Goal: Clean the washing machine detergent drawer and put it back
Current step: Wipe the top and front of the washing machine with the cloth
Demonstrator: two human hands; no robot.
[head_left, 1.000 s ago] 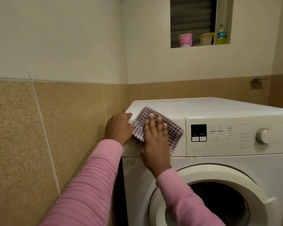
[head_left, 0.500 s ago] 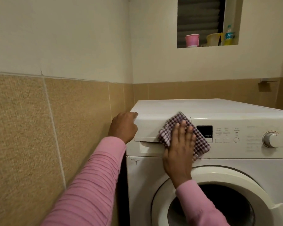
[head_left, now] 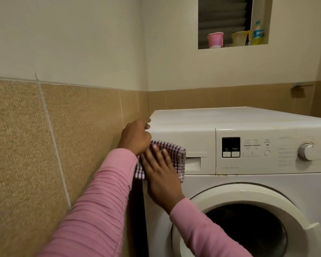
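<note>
One sweep has carried our cloth (head_left: 180, 160) back to the left end of the drawer (head_left: 193, 140), seated in the washing machine (head_left: 248, 119). Our right hand (head_left: 161, 179) presses it flat-fingered, and our left hand (head_left: 135, 136) curls round the top corner. This is likely the final wiping.

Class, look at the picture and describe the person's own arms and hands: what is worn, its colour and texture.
The left sleeve and right sleeve are long, pink and finely ribbed in crosswise ridges, reaching the wrists. The left hand and right hand are bare: no gloves, and no rings or watch show.
</note>
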